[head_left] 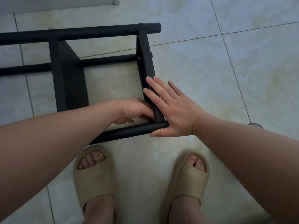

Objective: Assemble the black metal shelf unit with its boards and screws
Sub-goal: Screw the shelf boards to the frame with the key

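The black metal shelf frame is laid on its side on the tiled floor. The right hand is spread flat, fingers straight, against the end crossbar and the tip of the near tube. The left hand is curled inside that corner, at the joint. Whether anything is pinched there cannot be told.

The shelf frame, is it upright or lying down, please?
Lying down: the shelf frame has its long posts level along the floor.
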`<state>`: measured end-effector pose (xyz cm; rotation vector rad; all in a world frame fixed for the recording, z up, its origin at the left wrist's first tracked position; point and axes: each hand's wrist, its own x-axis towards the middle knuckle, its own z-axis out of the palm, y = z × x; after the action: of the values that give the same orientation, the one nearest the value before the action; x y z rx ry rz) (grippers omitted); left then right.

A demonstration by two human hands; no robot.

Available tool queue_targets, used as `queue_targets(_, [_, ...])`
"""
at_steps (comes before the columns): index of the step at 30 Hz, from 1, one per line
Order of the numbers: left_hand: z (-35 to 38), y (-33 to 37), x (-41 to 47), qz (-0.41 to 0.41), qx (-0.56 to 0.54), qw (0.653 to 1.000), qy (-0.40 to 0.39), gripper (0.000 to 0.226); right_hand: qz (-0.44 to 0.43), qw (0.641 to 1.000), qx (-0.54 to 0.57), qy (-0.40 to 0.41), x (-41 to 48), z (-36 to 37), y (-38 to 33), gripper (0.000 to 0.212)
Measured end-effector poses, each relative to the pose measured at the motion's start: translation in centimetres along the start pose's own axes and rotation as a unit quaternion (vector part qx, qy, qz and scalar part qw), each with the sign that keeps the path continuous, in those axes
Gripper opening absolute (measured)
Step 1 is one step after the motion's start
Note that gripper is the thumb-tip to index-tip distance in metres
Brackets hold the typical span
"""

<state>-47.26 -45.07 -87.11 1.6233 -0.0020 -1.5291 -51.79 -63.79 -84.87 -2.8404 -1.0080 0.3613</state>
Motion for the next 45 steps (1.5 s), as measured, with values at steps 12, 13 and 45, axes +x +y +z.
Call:
queue_targets(12, [-0.25, 0.69, -0.18, 0.015, 0.008, 1.000, -0.007, 0.045, -0.002, 1.000, 0.000, 0.008, 0.02, -0.01, -0.02, 0.117])
queue_targets(13, [-0.26, 0.72, -0.17, 0.016, 0.006, 1.000, -0.011, 0.046, -0.002, 1.000, -0.001, 0.008, 0.02, -0.01, -0.03, 0.117])
queue_targets(45, [-0.25, 0.12, -0.16, 0.034, 0.005, 0.999, -0.004, 0.040, -0.006, 1.000, 0.003, 0.007, -0.08, 0.24, 0.15, 0.117])
